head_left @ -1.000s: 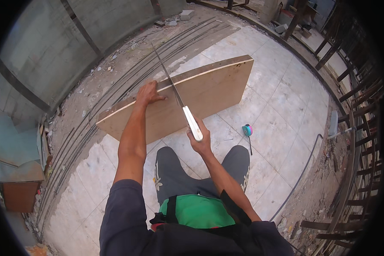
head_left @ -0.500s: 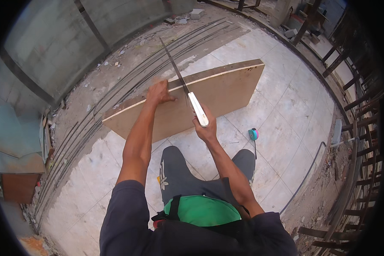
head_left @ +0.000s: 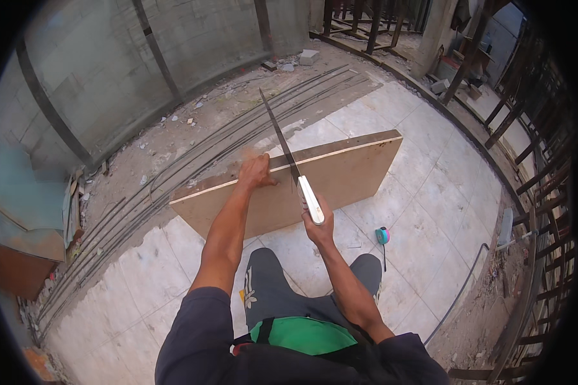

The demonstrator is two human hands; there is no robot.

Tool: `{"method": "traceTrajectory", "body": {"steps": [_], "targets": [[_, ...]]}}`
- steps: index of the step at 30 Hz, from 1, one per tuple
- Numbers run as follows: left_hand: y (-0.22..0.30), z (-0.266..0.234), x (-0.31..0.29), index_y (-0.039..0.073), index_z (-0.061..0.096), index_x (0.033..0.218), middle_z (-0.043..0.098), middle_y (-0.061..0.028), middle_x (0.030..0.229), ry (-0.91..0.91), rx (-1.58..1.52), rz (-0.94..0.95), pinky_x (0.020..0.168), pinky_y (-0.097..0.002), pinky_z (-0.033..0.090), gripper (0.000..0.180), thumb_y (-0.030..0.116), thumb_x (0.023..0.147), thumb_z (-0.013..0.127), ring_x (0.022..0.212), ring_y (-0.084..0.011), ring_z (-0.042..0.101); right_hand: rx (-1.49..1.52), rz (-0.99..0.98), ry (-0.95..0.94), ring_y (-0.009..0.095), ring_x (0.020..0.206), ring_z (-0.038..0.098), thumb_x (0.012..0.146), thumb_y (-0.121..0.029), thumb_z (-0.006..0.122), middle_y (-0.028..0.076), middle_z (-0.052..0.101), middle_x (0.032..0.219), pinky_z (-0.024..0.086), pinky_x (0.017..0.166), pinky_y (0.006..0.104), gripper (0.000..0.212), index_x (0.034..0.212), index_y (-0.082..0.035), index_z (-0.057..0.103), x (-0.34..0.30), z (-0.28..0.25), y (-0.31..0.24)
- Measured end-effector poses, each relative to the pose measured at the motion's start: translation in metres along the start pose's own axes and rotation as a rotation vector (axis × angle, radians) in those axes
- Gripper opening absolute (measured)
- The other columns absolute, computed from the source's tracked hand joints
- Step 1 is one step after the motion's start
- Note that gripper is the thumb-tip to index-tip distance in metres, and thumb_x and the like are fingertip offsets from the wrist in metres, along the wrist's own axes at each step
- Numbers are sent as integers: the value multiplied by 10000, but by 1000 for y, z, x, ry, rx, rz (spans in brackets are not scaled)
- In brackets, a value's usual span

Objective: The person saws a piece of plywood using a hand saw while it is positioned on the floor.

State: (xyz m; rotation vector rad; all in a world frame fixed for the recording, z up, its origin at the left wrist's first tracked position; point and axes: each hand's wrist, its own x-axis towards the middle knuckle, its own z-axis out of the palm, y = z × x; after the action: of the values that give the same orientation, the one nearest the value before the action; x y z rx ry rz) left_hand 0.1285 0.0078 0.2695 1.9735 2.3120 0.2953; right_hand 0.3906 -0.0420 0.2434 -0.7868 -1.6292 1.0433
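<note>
A wide tan wooden panel (head_left: 347, 173) stands on its long edge across the tiles in front of my knees. My left hand (head_left: 255, 172) is closed over its top edge, left of the saw, with the thumb on the near face. In my right hand (head_left: 319, 221) is a handsaw (head_left: 280, 136), gripped by its white handle. Its dark blade crosses the panel's top edge just right of my left hand and points away to the upper left. Where the blade meets the wood, a thin dark line runs down the near face.
A turquoise and pink tape measure (head_left: 383, 235) lies on the tiles (head_left: 424, 212) to the right. Long metal rods (head_left: 205, 147) run along the dirt strip on the left. Behind them stands a grey wall (head_left: 205, 45). Dark metal framing (head_left: 546, 212) lines the right side.
My view has tilted up, so the panel, hands and saw sit lower in the picture. Both hands keep their holds, and the blade stays at the same spot on the panel's edge.
</note>
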Motion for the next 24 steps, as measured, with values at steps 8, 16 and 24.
{"method": "traceTrajectory", "body": {"steps": [8,16,24], "targets": [[-22,1,4,6,555,1096,694,-214,1083,51,90,49,875,-463,551,816,546,602,916,1036,-371,687,-129,240,-58,231,1093,689,810,40,625,179,700,1179,513,978,351,545,1351,37,560,-173,-83,-84],[-4,3,4,21,568,1079,701,-217,1059,-12,83,0,818,-474,547,773,529,608,911,986,-386,694,-38,147,-26,190,835,670,793,11,656,128,710,1018,524,795,303,597,1379,-54,561,-33,-20,-21],[-14,-7,-5,22,536,1015,702,-230,1048,38,129,7,782,-496,524,753,517,598,920,974,-414,685,-1,183,-31,207,888,745,779,51,639,174,745,1079,547,822,291,623,1392,-22,560,-168,-85,-84]]}}
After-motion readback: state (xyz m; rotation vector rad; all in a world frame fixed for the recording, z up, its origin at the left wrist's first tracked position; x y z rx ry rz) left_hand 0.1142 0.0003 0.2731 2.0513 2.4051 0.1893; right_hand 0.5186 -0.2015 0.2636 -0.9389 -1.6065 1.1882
